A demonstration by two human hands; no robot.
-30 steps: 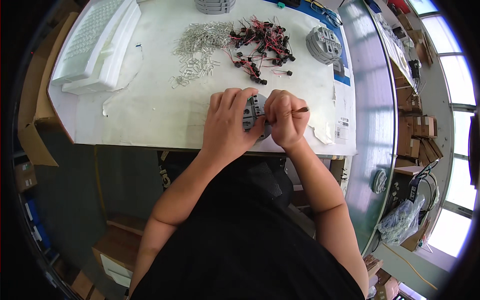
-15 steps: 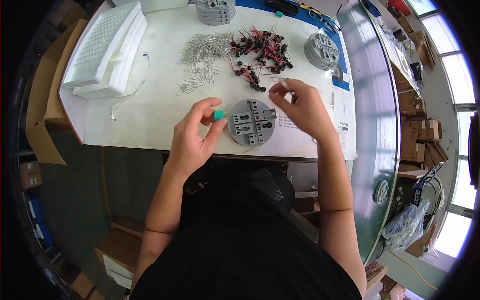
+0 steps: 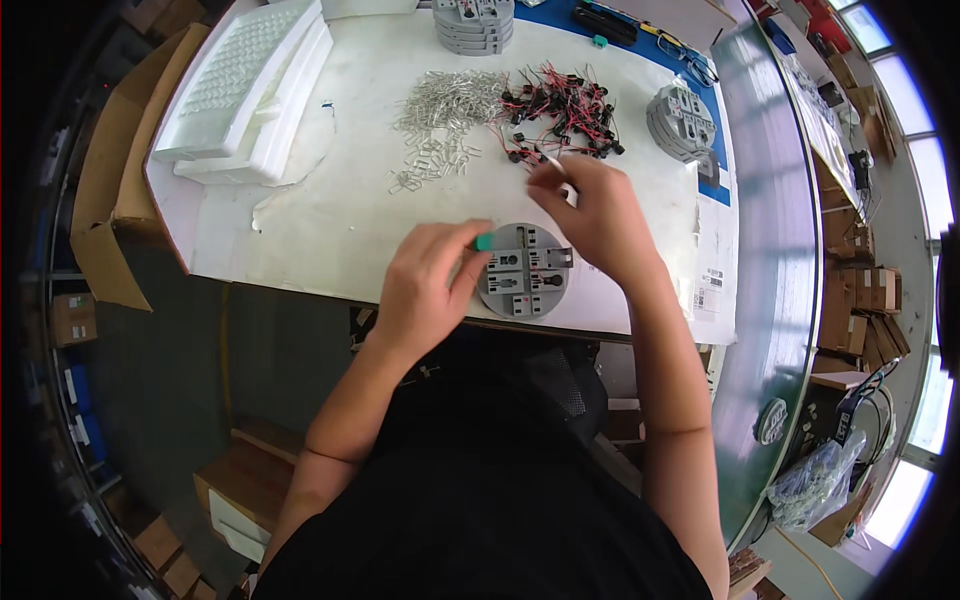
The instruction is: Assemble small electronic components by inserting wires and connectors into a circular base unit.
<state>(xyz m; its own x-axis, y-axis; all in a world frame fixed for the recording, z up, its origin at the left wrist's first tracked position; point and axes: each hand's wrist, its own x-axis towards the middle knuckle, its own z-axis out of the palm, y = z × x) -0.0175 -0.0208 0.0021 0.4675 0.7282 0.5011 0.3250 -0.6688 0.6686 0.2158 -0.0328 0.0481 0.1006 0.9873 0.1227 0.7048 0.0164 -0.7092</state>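
Left hand [image 3: 428, 282] pinches small green block [image 3: 484, 242] at round grey plastic base [image 3: 524, 278] near white table's front edge [image 3: 300, 278]; right hand [image 3: 602, 208], blurred, hold unclear.

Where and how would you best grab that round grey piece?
Probably by the rim, from the near right: the round grey piece lies flat, raised blocks facing up, and the left hand, holding a green piece, crowds its left edge.

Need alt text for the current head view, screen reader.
A person's left hand pinches a small green piece by the edge of a round grey base on a white-topped table. The right hand, blurred, its grip unclear, is near black parts with red wires; silvery clips lie piled left of those.
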